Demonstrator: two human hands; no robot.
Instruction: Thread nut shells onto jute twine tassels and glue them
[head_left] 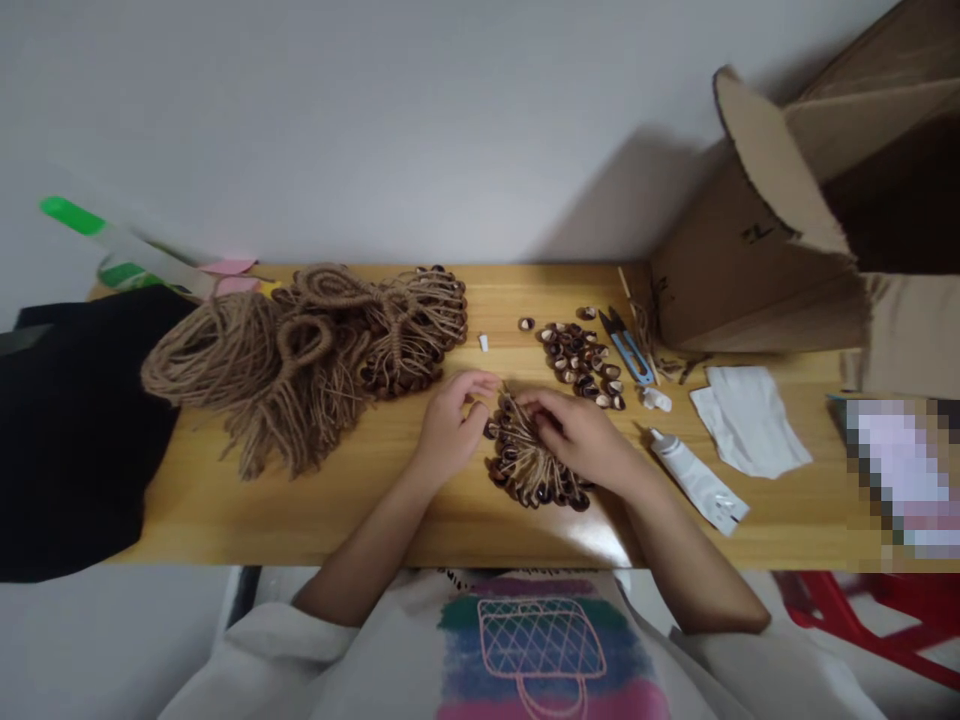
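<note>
A bundle of thin twine cords (551, 470) lies on the wooden table in front of me, with dark brown shell-like pieces at the cord ends. My right hand (576, 430) is closed over the upper part of this bundle, its fingers curled round the cords. To the left, my left hand (452, 420) has its thumb apart from the extended fingers, whose tips come close to a cord end at the top of the bundle. Whether they touch it is hard to see. Behind my right hand lies a loose pile of halved brown shells (577, 355) with pale insides.
Coiled twine and finished-looking tassel bundles (300, 350) fill the left side, by a black cloth (82, 430). On the right are blue thread snips (630, 345), a white tube (697, 480), white tissue (750, 420), a phone-like blurred object (904, 475) and a cardboard box (750, 260).
</note>
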